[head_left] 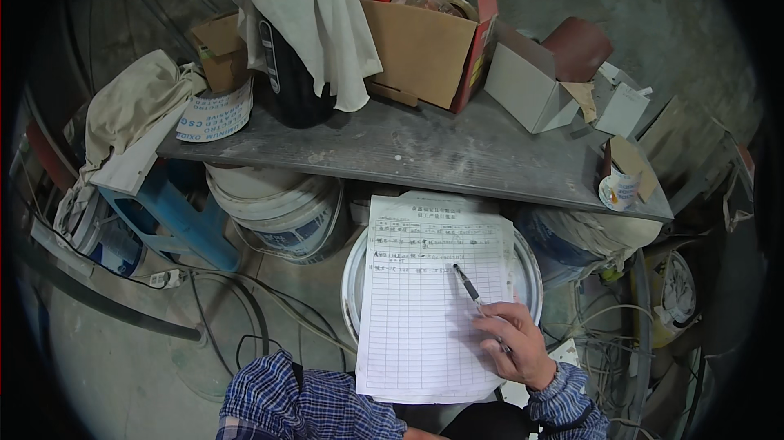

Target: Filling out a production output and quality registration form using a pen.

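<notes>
Now writing on the paper form (425, 293), laid flat on a round bucket lid (527, 276) for firm support. Right hand (514, 346) closed around the pen (474, 293), tip touching the sheet, heel pinning the paper. Left hand hidden behind the checked sleeve (302, 403); cannot tell its state.

Single head cam looking steeply down, close over the lined form (429, 293) on a bucket lid (359, 276); fisheye bending edges.
</notes>
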A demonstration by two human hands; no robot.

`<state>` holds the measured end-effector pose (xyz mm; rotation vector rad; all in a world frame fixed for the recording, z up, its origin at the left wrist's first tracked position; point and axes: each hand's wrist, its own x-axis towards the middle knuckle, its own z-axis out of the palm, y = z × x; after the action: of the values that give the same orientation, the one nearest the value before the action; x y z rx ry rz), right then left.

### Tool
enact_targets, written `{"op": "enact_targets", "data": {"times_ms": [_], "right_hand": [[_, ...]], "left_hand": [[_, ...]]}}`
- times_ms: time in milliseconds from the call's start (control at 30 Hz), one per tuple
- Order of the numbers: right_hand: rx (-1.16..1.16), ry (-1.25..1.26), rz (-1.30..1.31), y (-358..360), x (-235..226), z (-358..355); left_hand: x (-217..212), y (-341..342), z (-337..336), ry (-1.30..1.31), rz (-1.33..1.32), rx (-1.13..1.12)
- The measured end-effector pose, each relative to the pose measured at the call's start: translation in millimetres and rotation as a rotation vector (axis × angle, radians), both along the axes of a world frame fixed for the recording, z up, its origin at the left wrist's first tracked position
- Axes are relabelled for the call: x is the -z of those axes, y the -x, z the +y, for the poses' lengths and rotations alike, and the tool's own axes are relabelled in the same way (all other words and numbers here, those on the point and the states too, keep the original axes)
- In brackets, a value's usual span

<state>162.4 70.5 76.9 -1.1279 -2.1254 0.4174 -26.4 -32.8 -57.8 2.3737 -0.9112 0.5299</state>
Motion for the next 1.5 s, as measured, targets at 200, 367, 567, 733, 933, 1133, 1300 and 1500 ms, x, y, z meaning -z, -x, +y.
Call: {"op": "enact_targets", "data": {"times_ms": [200,367,567,733,933,1133,1300,1500], "right_hand": [[0.012,0.027,0.123,-0.6,7.3,-0.4],[0.103,-0.004,0.255,-12.6,10.5,-2.9],[0.118,-0.05,0.244,7.6,2.5,-8.4],[0.049,-0.034,0.401,7.4,-19.7,-24.4],[0.01,0.171,0.947,-23.4,-22.0,-70.6],[-0.219,0.588,1.04,-28.6,-18.0,-89.7],[-0.015,0.699,0.815,-43.2,-22.7,-98.4],[-0.048,0.693,0.568,-68.6,-25.2,-104.6]], "left_hand": [[-55.9,-1.0,12.8,-0.119,0.088,-0.073],[-117.8,-24.7,58.5,-0.014,-0.01,-0.216],[-344.8,-177.1,454.6,-0.704,-0.349,-1.174],[-354.2,-162.0,479.0,-0.689,-0.364,-1.35],[-167.0,-58.0,121.8,0.281,-0.093,-0.708],[-106.6,-4.0,27.3,1.394,0.692,-0.303],[-102.1,-8.3,32.4,1.672,0.825,-0.025],[-99.2,-8.2,35.2,1.628,0.709,0.013]]}}
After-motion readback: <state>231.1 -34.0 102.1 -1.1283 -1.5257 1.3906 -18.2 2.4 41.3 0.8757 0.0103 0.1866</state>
